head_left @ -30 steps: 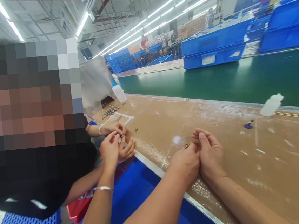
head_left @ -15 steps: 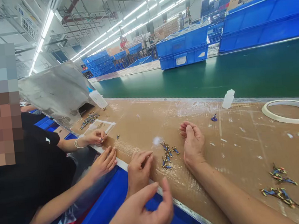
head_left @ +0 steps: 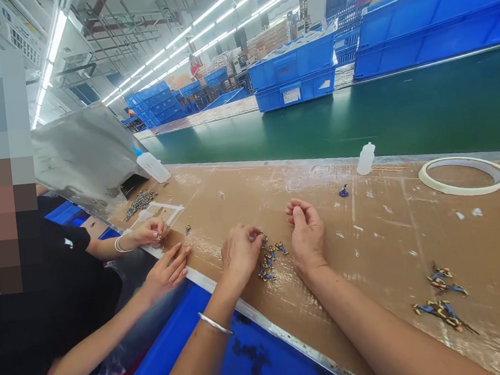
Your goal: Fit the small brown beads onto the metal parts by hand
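My right hand (head_left: 306,235) rests on its edge on the brown worktable (head_left: 383,239), fingers curled in; I cannot see what, if anything, is inside. Just left of it lies a small heap of blue and gold parts (head_left: 271,260). A hand of another person (head_left: 238,253), with a thin bracelet (head_left: 214,323) on its forearm, reaches up from the bottom edge and pinches at that heap. My left hand is out of the picture.
A co-worker in black at the left has one hand (head_left: 148,232) pinching small parts and the other hand (head_left: 168,269) flat on the table edge. A tape ring (head_left: 463,174), white bottle (head_left: 366,158), more parts (head_left: 441,296), green conveyor (head_left: 359,124), blue bin (head_left: 249,364).
My left hand, raised close to the camera half a second ago, has dropped out of view. The braceleted hand has reached forward to the heap. The view has swung right.
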Demonstrator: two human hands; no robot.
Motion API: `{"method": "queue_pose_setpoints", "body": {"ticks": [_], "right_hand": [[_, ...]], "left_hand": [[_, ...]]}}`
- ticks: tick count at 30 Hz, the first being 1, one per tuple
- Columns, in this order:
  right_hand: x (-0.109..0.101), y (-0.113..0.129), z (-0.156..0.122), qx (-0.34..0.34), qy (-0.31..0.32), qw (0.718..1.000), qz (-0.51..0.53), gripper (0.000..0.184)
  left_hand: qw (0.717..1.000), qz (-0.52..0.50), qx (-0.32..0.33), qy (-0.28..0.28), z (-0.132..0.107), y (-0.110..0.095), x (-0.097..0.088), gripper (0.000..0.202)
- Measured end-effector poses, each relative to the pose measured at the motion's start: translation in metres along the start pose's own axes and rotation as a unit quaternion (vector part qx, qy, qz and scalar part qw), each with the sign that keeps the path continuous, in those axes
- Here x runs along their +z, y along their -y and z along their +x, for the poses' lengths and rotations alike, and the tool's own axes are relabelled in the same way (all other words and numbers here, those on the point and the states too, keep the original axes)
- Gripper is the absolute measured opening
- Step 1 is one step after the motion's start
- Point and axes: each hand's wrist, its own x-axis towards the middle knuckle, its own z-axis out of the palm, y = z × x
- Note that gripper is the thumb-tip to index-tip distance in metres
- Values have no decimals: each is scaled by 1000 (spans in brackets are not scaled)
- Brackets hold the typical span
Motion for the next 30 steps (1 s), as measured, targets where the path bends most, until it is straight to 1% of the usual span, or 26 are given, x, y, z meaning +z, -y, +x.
{"method": "queue_pose_setpoints", "body": {"ticks": [6,12,16,20,23,25,28,30], "right_hand": [[0,-1,0,6,6,1000,0,32],[-1,-2,1,6,11,1000,-3,30],[0,-2,1,3,11,1000,-4,30],[0,-2,1,6,11,1000,-4,29],[1,-2,1,9,13,1000,-3,29],[1,-2,1,11,14,1000,-1,29],[2,-2,0,14,15,1000,1,29],[2,-2,0,16,16,1000,3,29]], "left_hand": [[1000,2,1,12,3,6,-3,24],[1000,-7,7,18,4,9,-5,18],[999,-49,1,6,5,15,-3,15],[991,-130,-5,-1,8,23,5,11],[977,-211,-12,-7,12,28,11,16],[962,-273,-19,-14,14,29,13,22],[926,-374,-37,-28,13,30,9,19],[894,-442,-52,-52,9,29,4,16]]}}
